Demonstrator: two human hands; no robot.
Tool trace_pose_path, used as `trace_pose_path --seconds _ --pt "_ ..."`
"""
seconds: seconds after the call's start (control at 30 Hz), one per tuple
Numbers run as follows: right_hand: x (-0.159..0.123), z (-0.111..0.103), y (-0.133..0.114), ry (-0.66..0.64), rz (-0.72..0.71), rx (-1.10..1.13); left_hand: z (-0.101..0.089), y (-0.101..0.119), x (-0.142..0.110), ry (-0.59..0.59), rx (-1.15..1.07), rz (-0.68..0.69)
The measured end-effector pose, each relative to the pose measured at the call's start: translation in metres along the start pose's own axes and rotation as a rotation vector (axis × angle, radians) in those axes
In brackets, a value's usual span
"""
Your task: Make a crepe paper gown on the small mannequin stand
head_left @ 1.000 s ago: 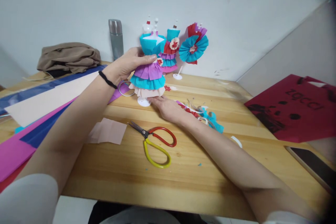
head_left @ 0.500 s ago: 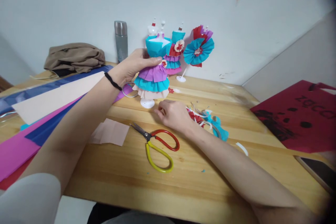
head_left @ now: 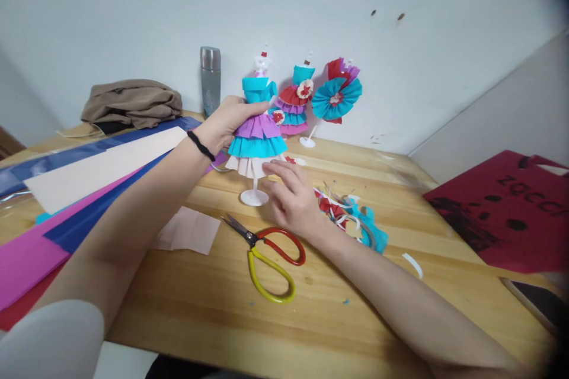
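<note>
A miniature dress form in a tiered crepe-paper dress [head_left: 258,147], turquoise, purple and pale pink with a small flower at the waist, stands on a round white base [head_left: 254,198]. My left hand [head_left: 233,115] grips it at the waist, the thumb across the front. At the pale hem is my right hand [head_left: 291,198], fingers loosely apart; whether they touch the paper I cannot tell. Scissors [head_left: 262,254] with one red and one yellow handle lie in front, beside a folded pale pink paper piece [head_left: 191,230].
Two more dressed forms, one with a red and turquoise dress [head_left: 294,98] and one with a big turquoise rosette [head_left: 336,99], stand behind. Paper scraps [head_left: 355,216] lie right, coloured sheets [head_left: 102,169] left. A flask [head_left: 210,83], brown cloth [head_left: 131,100], red bag [head_left: 507,207] and phone [head_left: 533,302] surround.
The dress form has turned and tilted upright, so more of its stem shows. My right hand has risen from the table to the hem, and its fingers have uncurled. The view has tipped up slightly.
</note>
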State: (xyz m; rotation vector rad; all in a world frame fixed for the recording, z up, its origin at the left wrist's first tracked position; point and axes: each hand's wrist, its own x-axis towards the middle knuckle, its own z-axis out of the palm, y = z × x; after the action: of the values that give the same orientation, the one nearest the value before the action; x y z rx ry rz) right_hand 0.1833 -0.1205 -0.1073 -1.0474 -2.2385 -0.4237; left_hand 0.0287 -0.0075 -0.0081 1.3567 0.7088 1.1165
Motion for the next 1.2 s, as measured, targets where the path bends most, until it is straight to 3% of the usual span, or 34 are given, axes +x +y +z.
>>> trace_pose_path --seconds 0.1,0.33,0.57,0.83,0.97,1.2 --pt "0.002 -0.003 0.001 0.061 0.080 0.041 -0.001 -0.002 0.000 0.001 -0.010 -0.018" --pt "0.010 -0.010 0.005 -0.015 0.095 -0.107 -0.006 -0.015 0.009 -0.005 -0.055 -0.045" --pt "0.018 -0.018 0.004 -0.043 0.194 -0.086 -0.006 -0.021 0.012 -0.046 -0.133 -0.146" --pt "0.017 -0.023 -0.003 0.078 0.183 0.059 0.000 -0.024 0.012 -0.098 -0.170 -0.244" --pt "0.015 -0.020 -0.009 0.116 0.065 0.050 0.002 -0.020 0.006 -0.086 -0.177 -0.288" --pt "0.016 -0.020 -0.015 0.065 -0.013 -0.091 0.000 -0.023 0.007 -0.079 -0.190 -0.242"
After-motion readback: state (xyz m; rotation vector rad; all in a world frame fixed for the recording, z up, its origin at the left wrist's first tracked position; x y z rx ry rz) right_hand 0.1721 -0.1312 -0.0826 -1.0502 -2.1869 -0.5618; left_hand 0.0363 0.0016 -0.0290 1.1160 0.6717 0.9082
